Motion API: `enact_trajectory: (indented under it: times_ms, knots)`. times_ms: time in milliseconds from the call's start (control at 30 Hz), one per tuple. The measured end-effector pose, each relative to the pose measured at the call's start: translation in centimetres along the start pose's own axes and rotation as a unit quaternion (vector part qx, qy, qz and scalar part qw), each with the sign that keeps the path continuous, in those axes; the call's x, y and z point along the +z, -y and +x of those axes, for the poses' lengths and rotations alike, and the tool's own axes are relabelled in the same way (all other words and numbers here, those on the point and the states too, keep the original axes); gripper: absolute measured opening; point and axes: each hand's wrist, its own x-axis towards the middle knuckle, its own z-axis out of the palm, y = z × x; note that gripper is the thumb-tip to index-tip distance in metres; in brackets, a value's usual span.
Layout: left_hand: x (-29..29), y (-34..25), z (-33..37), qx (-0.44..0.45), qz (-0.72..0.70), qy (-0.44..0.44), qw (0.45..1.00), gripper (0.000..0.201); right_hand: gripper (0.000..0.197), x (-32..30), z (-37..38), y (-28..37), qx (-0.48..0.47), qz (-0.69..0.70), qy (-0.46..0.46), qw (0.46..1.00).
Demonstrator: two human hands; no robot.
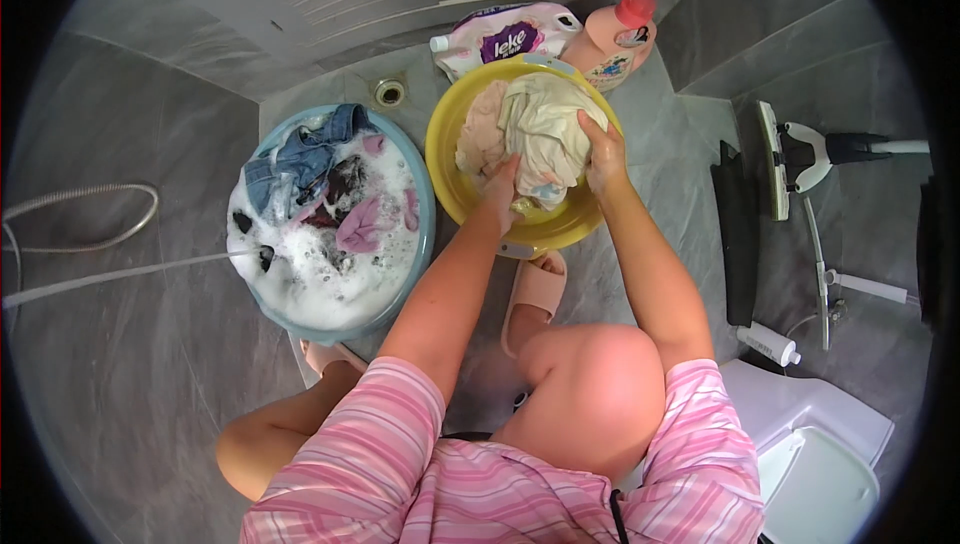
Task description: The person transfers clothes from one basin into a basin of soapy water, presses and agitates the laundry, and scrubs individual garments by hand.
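Your left hand [499, 192] and right hand [604, 154] clasp the white cloth [548, 122] from opposite sides, grip partly hidden, apparently to keep it bunched inside the yellow basin [443, 124], toward its far rim. Leftward, foamy laundry [360, 227] fills a blue basin [427, 219]; both stand on grey floor tiles [668, 206].

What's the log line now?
left hand, right hand: holding crumpled cream cloth | at: round yellow plastic basin | beside: round blue plastic tub

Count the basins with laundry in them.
2: yellow basin, near the centre, with pale cloth; blue basin to its left, with sudsy clothes. No others seem hidden.
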Motion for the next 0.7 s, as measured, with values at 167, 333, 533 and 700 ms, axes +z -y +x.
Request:
enact_trajectory:
  times_ms: [167,333,533,700]
  knots:
    - [1.2,-3.5,-5.9,0.011,-0.058,0.036,0.998,0.06,0.037,5.1,-3.3,4.3,-0.012,0.068,0.136,0.988]
    - [-0.2,-6.3,-7.2,0.21,-0.225,0.16,0.938,0.057,0.037,11.4,-7.6,8.5,-0.011,0.078,0.24,0.968]
    - [0.7,-12.2,-15.4,0.247,-0.289,0.328,0.865,0.047,0.039,16.1,-11.3,12.8,-0.02,0.16,0.248,0.955]
    - [-2.1,-14.7,-22.3,0.294,-0.292,0.253,0.874,0.047,0.042,19.3,-14.3,11.4,-0.056,0.184,0.207,0.959]
